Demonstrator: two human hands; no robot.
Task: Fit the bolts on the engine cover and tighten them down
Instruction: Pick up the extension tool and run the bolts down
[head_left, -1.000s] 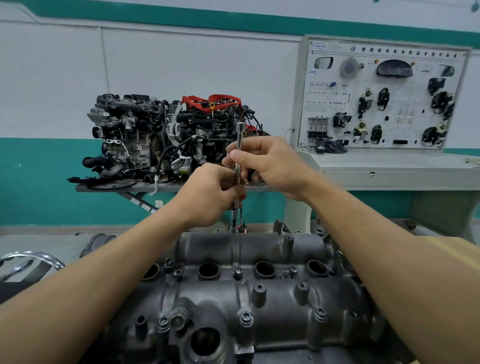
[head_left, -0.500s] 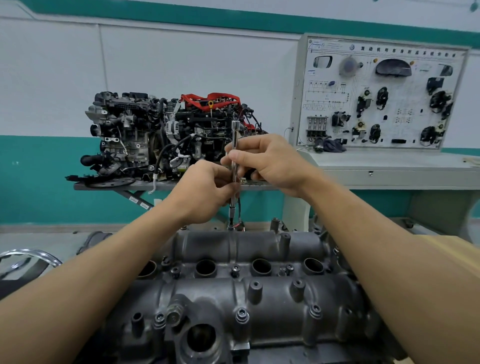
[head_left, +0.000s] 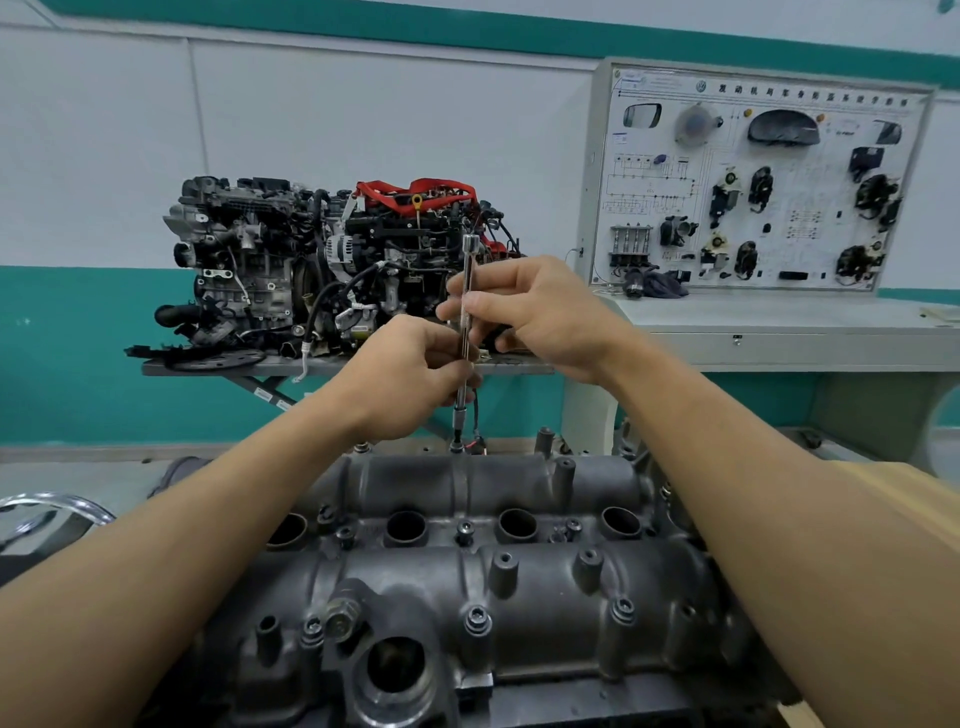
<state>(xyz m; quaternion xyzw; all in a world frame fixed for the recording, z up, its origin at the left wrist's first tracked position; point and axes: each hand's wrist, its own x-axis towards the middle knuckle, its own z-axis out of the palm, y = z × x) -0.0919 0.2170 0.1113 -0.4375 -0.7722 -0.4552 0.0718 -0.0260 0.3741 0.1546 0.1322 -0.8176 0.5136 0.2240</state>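
Observation:
A dark grey engine cover (head_left: 519, 587) fills the lower middle, with several bolts seated in it, such as one (head_left: 477, 619) near the front and one (head_left: 465, 530) in the middle row. A long chrome extension bar (head_left: 469, 270) stands upright with its socket end on a bolt (head_left: 456, 445) at the cover's far edge. My left hand (head_left: 410, 379) grips the bar low down. Higher up, my right hand (head_left: 524, 314) pinches the shaft between thumb and fingers.
A complete engine (head_left: 332, 270) sits on a grey stand (head_left: 208, 368) behind the cover. A white training board (head_left: 758, 182) with car parts stands on a cabinet (head_left: 779, 332) at the right. A chrome ring (head_left: 57, 506) lies at the left edge.
Both hands have stayed on the upright bar; my right hand's fingers have shifted slightly around the shaft. The view has dipped a little.

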